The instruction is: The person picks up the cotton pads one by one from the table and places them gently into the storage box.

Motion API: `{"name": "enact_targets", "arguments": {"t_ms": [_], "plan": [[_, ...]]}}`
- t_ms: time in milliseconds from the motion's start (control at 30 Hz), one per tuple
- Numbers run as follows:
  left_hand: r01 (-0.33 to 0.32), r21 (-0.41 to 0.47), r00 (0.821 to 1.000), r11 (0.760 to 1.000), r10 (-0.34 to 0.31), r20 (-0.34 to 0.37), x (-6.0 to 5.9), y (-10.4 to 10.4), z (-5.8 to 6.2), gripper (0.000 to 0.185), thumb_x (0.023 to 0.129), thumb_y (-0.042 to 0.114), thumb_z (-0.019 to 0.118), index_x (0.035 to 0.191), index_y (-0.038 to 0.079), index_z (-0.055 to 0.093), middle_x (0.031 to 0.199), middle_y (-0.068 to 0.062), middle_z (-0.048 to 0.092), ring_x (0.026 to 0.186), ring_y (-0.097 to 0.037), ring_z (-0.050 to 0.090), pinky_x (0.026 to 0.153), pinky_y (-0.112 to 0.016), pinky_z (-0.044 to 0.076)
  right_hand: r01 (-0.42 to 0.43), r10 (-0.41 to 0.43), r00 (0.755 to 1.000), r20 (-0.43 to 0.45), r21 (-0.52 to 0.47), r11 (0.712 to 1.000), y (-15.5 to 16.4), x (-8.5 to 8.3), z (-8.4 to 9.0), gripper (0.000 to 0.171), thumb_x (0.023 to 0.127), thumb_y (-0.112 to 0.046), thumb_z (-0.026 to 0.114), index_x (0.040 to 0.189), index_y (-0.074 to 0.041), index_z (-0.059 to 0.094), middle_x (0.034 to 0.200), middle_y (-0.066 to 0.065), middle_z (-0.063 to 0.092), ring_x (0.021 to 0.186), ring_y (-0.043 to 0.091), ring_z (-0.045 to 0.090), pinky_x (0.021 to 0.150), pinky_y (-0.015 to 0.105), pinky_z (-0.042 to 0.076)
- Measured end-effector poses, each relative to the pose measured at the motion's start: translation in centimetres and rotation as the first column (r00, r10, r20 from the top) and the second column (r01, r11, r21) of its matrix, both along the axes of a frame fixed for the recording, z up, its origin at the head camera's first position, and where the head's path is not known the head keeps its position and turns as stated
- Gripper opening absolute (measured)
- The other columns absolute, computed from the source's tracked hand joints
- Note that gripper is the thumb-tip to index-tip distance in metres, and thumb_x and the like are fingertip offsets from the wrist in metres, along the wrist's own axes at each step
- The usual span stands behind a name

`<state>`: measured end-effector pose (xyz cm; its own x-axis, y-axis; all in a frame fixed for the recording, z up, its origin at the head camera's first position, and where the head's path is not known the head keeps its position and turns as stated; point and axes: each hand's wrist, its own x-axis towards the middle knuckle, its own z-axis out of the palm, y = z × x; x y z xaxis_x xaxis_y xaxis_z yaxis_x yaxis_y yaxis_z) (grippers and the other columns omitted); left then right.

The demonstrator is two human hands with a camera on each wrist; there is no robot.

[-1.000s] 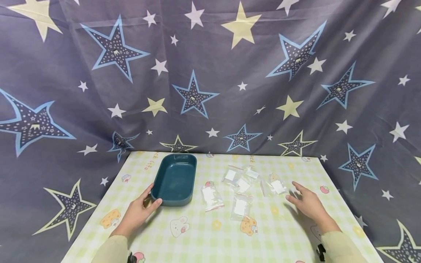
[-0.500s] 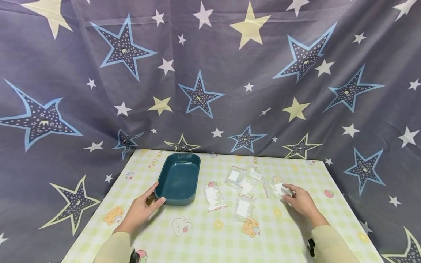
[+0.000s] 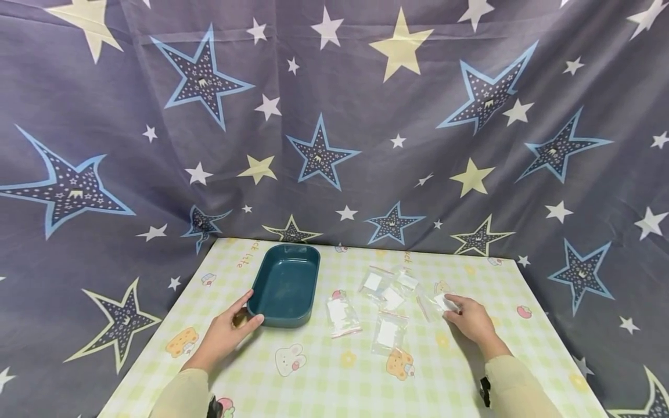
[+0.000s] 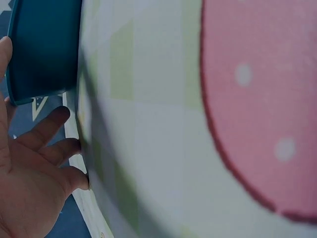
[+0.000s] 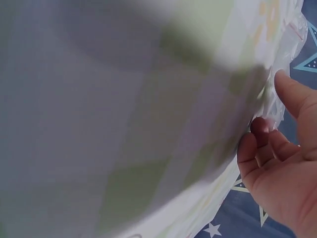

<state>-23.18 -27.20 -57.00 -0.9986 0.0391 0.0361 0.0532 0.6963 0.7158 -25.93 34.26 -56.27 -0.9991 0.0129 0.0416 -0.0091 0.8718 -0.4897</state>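
The left hand (image 3: 225, 334) lies on the tabletop (image 3: 334, 377) near its left edge. Its fingers are straight and a bit spread, and the thumb tip touches the near left corner of the blue tray (image 3: 284, 284). It does not grip anything. The tray sits in the far left part of the tabletop, with its long side running from the near edge to the far edge.

The right hand (image 3: 470, 319) is down on the right side of the tabletop. Its fingers are bent, and the fingertips (image 5: 261, 130) pinch the edge of a small clear bag (image 3: 436, 303) with a white slip inside. This bag lies flat on the tabletop, to the right of the other bags.

Four more little bags lie in the middle of the tabletop, between the tray and the right hand. One bag (image 3: 342, 313) is just beside the tray. Another bag (image 3: 388, 334) is closer to the near edge. Two bags (image 3: 389, 284) lie close together toward the far edge.

The tabletop has a green and white check cloth with small cartoon animals. A dark curtain (image 3: 334, 116) with stars hangs behind it
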Motion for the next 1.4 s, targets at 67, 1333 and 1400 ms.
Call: {"name": "enact_targets", "arguments": {"t_ms": [67, 1333, 1400], "plan": [[-0.001, 0.0, 1.0, 1.0, 0.001, 0.001, 0.0, -0.1, 0.0, 0.083, 0.099, 0.061, 0.07, 0.169, 0.032, 0.036, 0.153, -0.025, 0.061, 0.145, -0.046, 0.055, 0.121, -0.067, 0.041, 0.003, -0.003, 1.0, 0.013, 0.007, 1.0, -0.3, -0.1, 0.0, 0.052, 0.097, -0.021, 0.076, 0.146, -0.006, 0.065, 0.096, 0.012, 0.074, 0.08, 0.019, 0.06, 0.071, 0.039, 0.049], [-0.026, 0.028, 0.998, 0.999, 0.024, 0.053, -0.4, -0.2, -0.4, 0.091, 0.094, 0.071, 0.069, 0.17, 0.038, 0.031, 0.152, -0.022, 0.062, 0.142, -0.04, 0.06, 0.118, -0.065, 0.045, 0.213, -0.226, 0.969, -0.096, -0.129, 0.969, -1.2, 0.6, 1.1, 0.036, 0.096, -0.014, 0.072, 0.132, -0.007, 0.076, 0.119, 0.02, 0.078, 0.105, 0.037, 0.071, 0.079, 0.045, 0.055], [-0.025, 0.034, 0.998, 0.999, 0.023, 0.056, -0.4, 0.0, -0.3, 0.09, 0.094, 0.071, 0.069, 0.169, 0.038, 0.032, 0.152, -0.022, 0.063, 0.141, -0.039, 0.06, 0.119, -0.064, 0.044, 0.208, -0.225, 0.968, -0.107, -0.15, 0.967, -1.1, 0.8, 1.5, 0.036, 0.097, -0.015, 0.072, 0.132, -0.006, 0.076, 0.12, 0.021, 0.077, 0.11, 0.041, 0.07, 0.086, 0.051, 0.056]]}}
